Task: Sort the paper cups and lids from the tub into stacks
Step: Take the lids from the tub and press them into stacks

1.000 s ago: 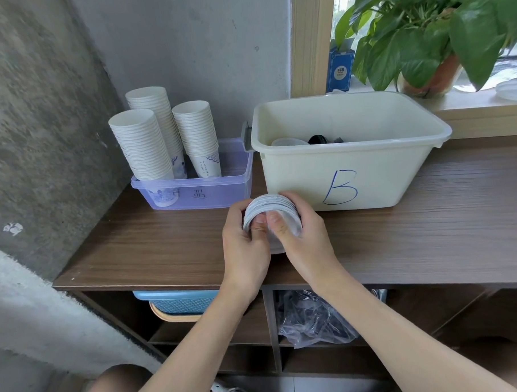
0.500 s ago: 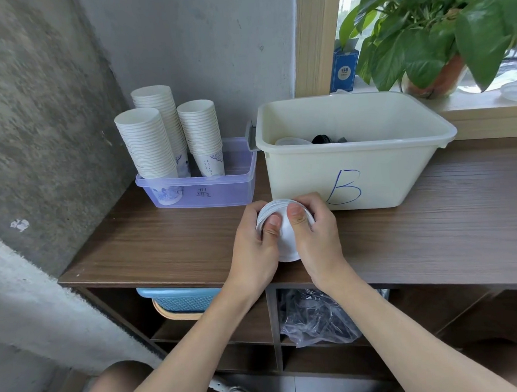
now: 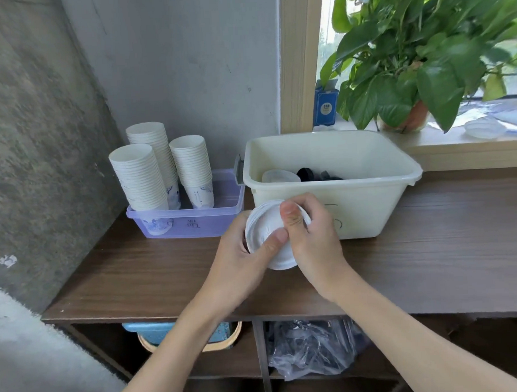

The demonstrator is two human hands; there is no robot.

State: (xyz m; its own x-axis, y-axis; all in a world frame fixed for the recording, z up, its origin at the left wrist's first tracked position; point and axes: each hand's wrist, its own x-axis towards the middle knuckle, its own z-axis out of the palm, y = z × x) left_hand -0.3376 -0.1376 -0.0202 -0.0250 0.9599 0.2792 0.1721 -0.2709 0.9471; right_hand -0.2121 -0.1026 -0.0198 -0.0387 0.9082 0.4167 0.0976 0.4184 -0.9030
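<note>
Three cup stacks point(image 3: 158, 173) stood left of tub point(image 3: 339, 184); few lids point(image 3: 280, 176) lay inside, unsorted. Left hand point(image 3: 239, 262) and right hand point(image 3: 315, 240), fingers curled, gripped white lid stack point(image 3: 261, 222) before tub; sorting seemed mostly done.

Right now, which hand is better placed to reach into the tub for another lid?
Right, probably: the right hand sits directly before the tub, while the left hand wraps the lid stack and could hold it alone.

lids point(image 3: 264, 223) tipped face-on to me now | my right hand point(image 3: 312, 241) slid its thumb up top | left hand point(image 3: 236, 263) thumb moved across the face
</note>
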